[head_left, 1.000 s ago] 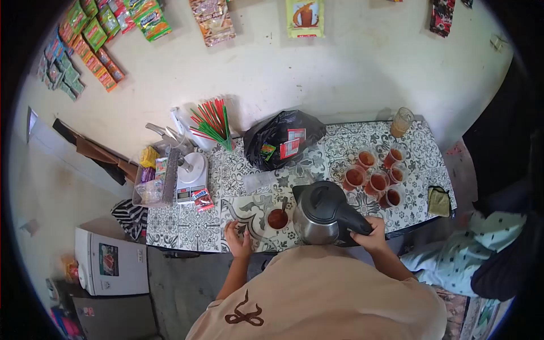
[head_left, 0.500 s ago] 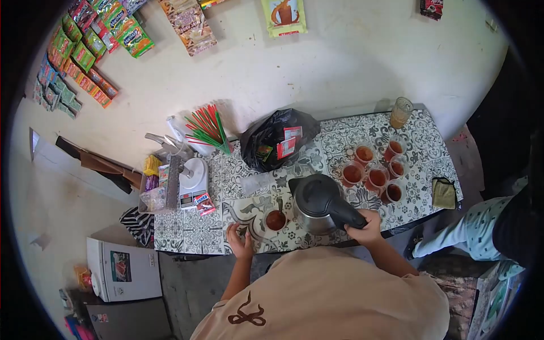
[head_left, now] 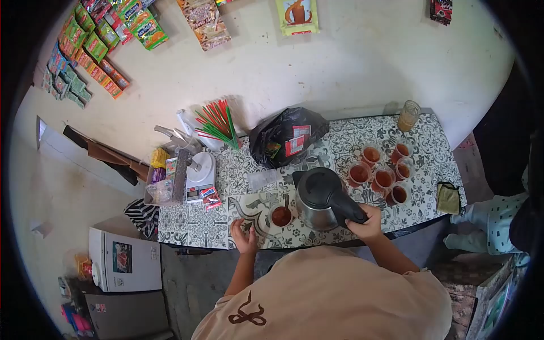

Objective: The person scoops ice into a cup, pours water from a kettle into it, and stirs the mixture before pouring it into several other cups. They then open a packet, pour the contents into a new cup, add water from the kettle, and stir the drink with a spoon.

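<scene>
My right hand (head_left: 365, 222) is wrapped round the black handle of an electric kettle (head_left: 318, 199), which has a black lid and a steel body. The kettle looks upright; whether its base touches the table cannot be seen from above. To its left is a cup (head_left: 281, 216) of reddish-brown liquid with a spoon standing in it. My left hand (head_left: 244, 237) rests at the table's front edge beside this cup, fingers apart and holding nothing. Several clear plastic cups (head_left: 383, 178) of reddish drink are grouped to the kettle's right.
A black plastic bag (head_left: 288, 136) with red sachets sits at the back. Straws (head_left: 217, 120), a white kitchen scale (head_left: 202, 173), a red sachet (head_left: 210, 198) and a basket of packets (head_left: 164, 180) stand left. A glass (head_left: 408, 116) and folded cloth (head_left: 448, 198) lie right; a person stands beyond.
The whole view has shifted slightly. My right hand keeps its hold on the kettle, and my left hand stays by the cup. The person at the right has moved a little.
</scene>
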Demonstrator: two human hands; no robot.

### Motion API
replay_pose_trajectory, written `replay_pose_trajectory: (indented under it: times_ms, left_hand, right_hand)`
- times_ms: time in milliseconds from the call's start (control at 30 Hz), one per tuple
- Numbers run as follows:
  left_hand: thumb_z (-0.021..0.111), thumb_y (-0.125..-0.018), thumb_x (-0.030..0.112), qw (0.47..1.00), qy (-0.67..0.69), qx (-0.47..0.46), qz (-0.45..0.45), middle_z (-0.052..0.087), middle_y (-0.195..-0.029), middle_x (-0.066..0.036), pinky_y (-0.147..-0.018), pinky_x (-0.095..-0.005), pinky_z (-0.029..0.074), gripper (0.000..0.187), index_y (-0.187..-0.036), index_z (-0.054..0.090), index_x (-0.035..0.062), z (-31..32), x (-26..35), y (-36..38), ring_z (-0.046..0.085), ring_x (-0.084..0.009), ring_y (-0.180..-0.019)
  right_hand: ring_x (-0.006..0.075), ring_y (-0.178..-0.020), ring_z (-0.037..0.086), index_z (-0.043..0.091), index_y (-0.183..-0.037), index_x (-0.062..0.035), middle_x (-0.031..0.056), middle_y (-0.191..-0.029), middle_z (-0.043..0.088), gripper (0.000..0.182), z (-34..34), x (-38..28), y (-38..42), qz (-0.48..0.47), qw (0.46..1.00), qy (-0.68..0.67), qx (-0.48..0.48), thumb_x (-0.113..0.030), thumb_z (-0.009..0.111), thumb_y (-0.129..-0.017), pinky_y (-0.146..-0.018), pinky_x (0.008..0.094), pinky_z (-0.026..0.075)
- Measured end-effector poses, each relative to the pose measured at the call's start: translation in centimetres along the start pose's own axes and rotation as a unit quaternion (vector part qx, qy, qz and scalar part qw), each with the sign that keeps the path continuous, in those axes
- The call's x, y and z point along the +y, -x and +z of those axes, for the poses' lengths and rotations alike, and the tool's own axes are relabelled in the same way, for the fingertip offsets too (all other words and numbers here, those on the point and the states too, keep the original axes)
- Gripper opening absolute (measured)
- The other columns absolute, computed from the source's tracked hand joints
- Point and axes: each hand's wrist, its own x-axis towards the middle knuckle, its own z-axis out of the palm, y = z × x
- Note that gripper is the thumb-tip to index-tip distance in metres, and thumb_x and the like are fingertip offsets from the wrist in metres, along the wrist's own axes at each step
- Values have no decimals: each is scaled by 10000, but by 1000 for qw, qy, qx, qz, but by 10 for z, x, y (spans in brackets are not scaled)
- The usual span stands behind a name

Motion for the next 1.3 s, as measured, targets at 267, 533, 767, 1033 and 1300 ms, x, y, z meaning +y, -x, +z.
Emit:
replay_pose_trajectory:
  times_ms: [267,533,767,1033,1300]
  left_hand:
    - [600,-741,180,1000,-5,-3,7,499,-1073,-190,-941,-466,308,377,-1062,499,10,1,-2,0,413,-371,-1098]
    - [607,-733,167,1000,-8,-10,1,507,-1063,-186,-949,-468,295,374,-1057,503,11,0,2,-1,414,-372,-1091]
    - [608,-733,159,1000,1,2,13,511,-1055,-184,-939,-472,307,366,-1051,504,12,0,1,-1,420,-371,-1078]
    - [605,-750,202,1000,6,4,2,508,-1058,-188,-943,-474,301,383,-1063,502,6,0,1,0,410,-375,-1091]
    - [586,-773,276,1000,8,-2,7,507,-1066,-185,-952,-471,288,403,-1064,503,11,1,-4,1,406,-372,-1101]
  right_hand:
    - [37,-525,418,562,-632,-11,-24,-555,488,116,-9,-2,18,22,999,-47,-12,-37,669,-599,-470,223,339]
    - [29,-520,414,557,-619,-11,-44,-552,483,119,-6,-5,20,47,998,-27,22,-34,673,-598,-461,214,338]
    - [24,-524,423,569,-658,2,-46,-568,498,105,-9,-10,8,39,999,4,7,-4,660,-605,-467,205,350]
    - [26,-543,434,579,-665,-2,-42,-586,514,73,-12,-18,11,6,1000,-25,0,7,640,-627,-482,206,354]
    - [39,-542,467,596,-687,1,-22,-590,544,97,-7,-8,23,25,998,-41,-33,-2,653,-609,-486,219,365]
